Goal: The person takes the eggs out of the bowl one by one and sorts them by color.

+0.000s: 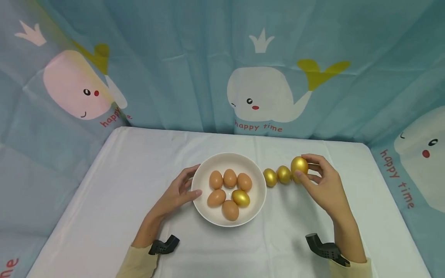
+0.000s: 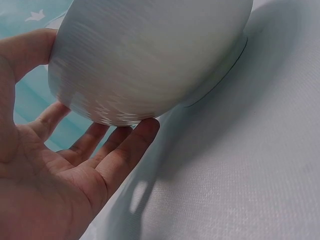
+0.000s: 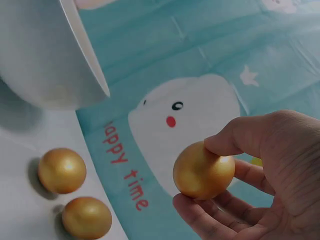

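A white bowl [image 1: 258, 193] stands on the white-covered table with several brown eggs [image 1: 230, 210] and one golden egg [image 1: 241, 198] inside. My left hand [image 1: 180, 189] holds the bowl's left side, thumb at the rim and fingertips against the outer wall, as the left wrist view also shows. To the right of the bowl, my right hand [image 1: 323, 181] pinches a golden egg [image 3: 202, 172] between thumb and fingers, above the table. Two golden eggs [image 1: 270, 177] [image 1: 284, 175] lie between bowl and right hand. More gold shows just below the held egg, partly hidden.
A blue curtain [image 1: 194, 88] printed with whales hangs behind the table and along its sides. White cloth [image 1: 139, 170] covers the table. A black wrist mount [image 1: 164, 246] sits on the left forearm and another black mount [image 1: 326, 249] on the right.
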`<state>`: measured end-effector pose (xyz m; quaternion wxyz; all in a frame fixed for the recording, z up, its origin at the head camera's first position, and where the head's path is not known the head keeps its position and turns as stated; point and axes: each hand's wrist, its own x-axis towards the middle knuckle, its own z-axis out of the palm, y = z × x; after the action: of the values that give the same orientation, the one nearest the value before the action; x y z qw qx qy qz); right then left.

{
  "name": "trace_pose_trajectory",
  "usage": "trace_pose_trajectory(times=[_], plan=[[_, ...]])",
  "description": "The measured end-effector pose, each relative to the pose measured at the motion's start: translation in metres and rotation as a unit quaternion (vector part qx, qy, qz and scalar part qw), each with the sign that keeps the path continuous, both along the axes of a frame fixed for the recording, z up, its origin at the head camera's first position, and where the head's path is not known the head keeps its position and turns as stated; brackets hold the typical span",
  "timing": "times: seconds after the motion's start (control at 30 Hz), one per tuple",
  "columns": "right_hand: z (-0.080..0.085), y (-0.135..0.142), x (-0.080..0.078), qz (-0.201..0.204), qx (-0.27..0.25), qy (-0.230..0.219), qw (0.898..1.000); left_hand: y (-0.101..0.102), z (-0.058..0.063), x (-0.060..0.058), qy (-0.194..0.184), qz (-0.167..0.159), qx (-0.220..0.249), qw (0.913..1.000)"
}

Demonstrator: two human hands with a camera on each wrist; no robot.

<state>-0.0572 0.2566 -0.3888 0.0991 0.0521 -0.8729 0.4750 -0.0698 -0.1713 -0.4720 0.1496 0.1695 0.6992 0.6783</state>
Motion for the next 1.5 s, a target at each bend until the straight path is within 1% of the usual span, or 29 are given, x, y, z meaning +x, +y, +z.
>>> trace_pose_trajectory(times=[0.17, 0.33, 0.5, 0.63, 0.77, 1.0, 1.23, 1.5], plan=[[-0.007, 0.015, -0.004, -0.031, 0.0, -0.019, 0.999, 0.0, -0.001, -0.002, 0.008, -0.002, 0.003, 1.0], [-0.015, 0.03, -0.006, -0.061, 0.009, -0.04, 0.997, 0.0, -0.001, -0.003, 0.006, -0.002, 0.001, 1.0], [-0.023, 0.039, -0.007, -0.083, 0.033, -0.059, 0.994, 0.0, -0.001, -0.003, 0.002, 0.001, -0.005, 1.0], [-0.033, 0.044, -0.009, -0.095, 0.053, -0.07, 0.992, -0.001, -0.002, -0.002, 0.001, 0.003, -0.008, 1.0], [-0.04, 0.046, -0.011, -0.096, 0.066, -0.067, 0.991, -0.001, -0.002, -0.002, -0.001, 0.001, -0.004, 1.0], [-0.044, 0.05, -0.01, -0.096, 0.083, -0.068, 0.99, 0.0, -0.001, -0.001, -0.01, -0.002, 0.003, 0.9999], [-0.049, 0.051, -0.013, -0.089, 0.084, -0.076, 0.99, -0.001, -0.002, -0.002, 0.0, -0.005, 0.006, 1.0], [-0.051, 0.052, -0.016, -0.089, 0.106, -0.083, 0.987, -0.001, -0.001, 0.0, 0.007, -0.002, 0.002, 1.0]])
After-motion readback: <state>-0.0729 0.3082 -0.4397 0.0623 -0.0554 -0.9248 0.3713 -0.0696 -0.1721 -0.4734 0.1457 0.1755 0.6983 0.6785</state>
